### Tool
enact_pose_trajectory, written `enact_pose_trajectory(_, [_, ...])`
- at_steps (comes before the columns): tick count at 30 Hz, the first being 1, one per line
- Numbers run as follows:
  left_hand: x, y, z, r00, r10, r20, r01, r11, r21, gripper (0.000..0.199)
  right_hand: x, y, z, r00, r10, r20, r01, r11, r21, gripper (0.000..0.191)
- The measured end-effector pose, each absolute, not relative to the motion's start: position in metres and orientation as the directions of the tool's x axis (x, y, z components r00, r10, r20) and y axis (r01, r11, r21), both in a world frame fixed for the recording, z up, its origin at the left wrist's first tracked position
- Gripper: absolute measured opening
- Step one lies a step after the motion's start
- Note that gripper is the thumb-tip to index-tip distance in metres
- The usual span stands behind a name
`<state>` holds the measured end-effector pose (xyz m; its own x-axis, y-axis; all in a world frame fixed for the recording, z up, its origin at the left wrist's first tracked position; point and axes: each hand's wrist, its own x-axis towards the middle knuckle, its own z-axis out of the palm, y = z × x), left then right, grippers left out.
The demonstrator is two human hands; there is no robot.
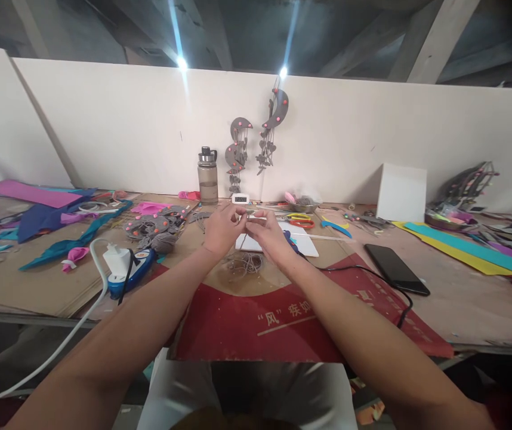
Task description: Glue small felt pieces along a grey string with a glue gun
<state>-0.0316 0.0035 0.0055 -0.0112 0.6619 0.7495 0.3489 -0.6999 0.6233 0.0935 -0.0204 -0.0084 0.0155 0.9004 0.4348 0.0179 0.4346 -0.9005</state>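
Observation:
Close together over the middle of the table, both hands are closed in a pinch. Between the fingertips of my left hand (224, 230) and my right hand (270, 236) runs a thin grey cord (243, 240). Its ends are too small to make out. Just below the hands, a loose tangle of grey cord (247, 263) lies on brown cardboard. Partly behind my right hand is a white sheet or pad (306, 244), with a dark blue tool (290, 240) on it, partly hidden.
Beyond the hands lie yellow-handled pliers (298, 217) and a blue-and-yellow tool (336, 227). Grey yarn (162, 239) and a power strip (133, 275) sit left; a phone (394, 269) lies right. A water bottle (208, 179) stands behind, near hanging grey moon ornaments (278, 110).

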Motion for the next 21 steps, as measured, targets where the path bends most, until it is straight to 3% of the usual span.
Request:
enact_pose_trajectory(3, [-0.029,0.001,0.005,0.005,0.674,0.739,0.441,-0.665,0.603,0.004,0.095,-0.020,-0.010,0.067,0.913,0.402,0.032,0.401,-0.916,0.023])
enact_pose_trajectory(9, [-0.024,-0.005,0.007,-0.017,0.797,0.603,0.366,-0.557,0.746,0.009,0.107,-0.023,-0.001,0.131,0.807,0.576,0.409,0.486,-0.773,0.007])
enact_pose_trajectory(21, [-0.020,-0.007,0.005,0.009,0.874,0.486,0.118,-0.483,0.867,0.006,0.108,-0.028,0.001,0.168,0.761,0.626,0.542,0.459,-0.704,0.015])
